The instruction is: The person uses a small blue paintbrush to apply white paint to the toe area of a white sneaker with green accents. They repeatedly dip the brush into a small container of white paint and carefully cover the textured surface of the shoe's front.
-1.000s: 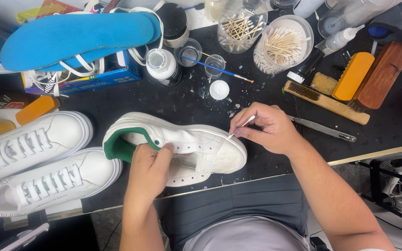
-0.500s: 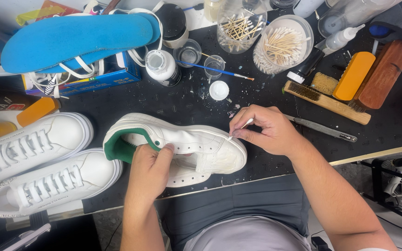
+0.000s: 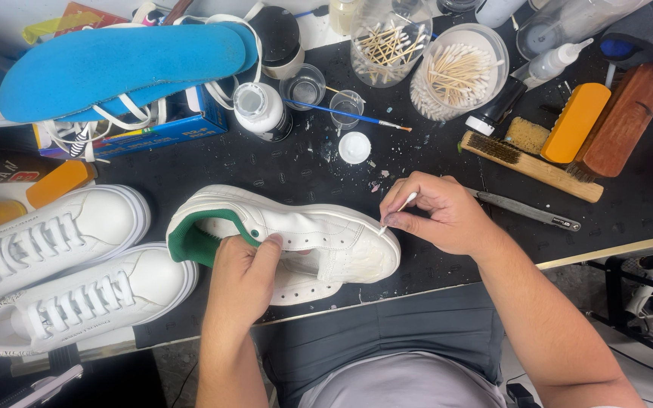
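Shoe in hand: a white shoe (image 3: 296,238) lies on its side near the front edge of the black table (image 3: 190,162), toe to the right, heel to the left.
Left hand: the left hand (image 3: 243,283) is closed on the middle of the shoe, thumb on top by the lace holes, fingers tucked under. It keeps the shoe from sliding.
Right hand: the right hand (image 3: 440,215) pinches a thin cotton stick (image 3: 397,211) between thumb and fingers. The tip touches the toe of the shoe.
How to do it well: I think small, soft rubs work best. Keep the shoe held tight, press lightly, and stay on one little spot of the toe. A hard push could bend the thin stick.
Shoe feel: the skin of the shoe looks smooth, with neat stitch lines. The sole is thick and white. The inside of the heel is green and soft-looking.
Stick: thin and straight with a fluffy white tip.
Other shoes: two white shoes with laces (image 3: 54,272) sit on the left, side by side.
Far side: a round tub of cotton sticks (image 3: 459,72) and a clear cup of wooden sticks (image 3: 387,41) stand far off, to the right of the middle. A thin paint brush (image 3: 345,115) lies nearby.
Right side: a long brush with stiff hairs (image 3: 530,157), an orange block (image 3: 574,121) and a brown wooden block (image 3: 620,121).
Far left: a flat blue shoe insole (image 3: 126,64), long and rounded.
Table: dark, with little white crumbs and spots.
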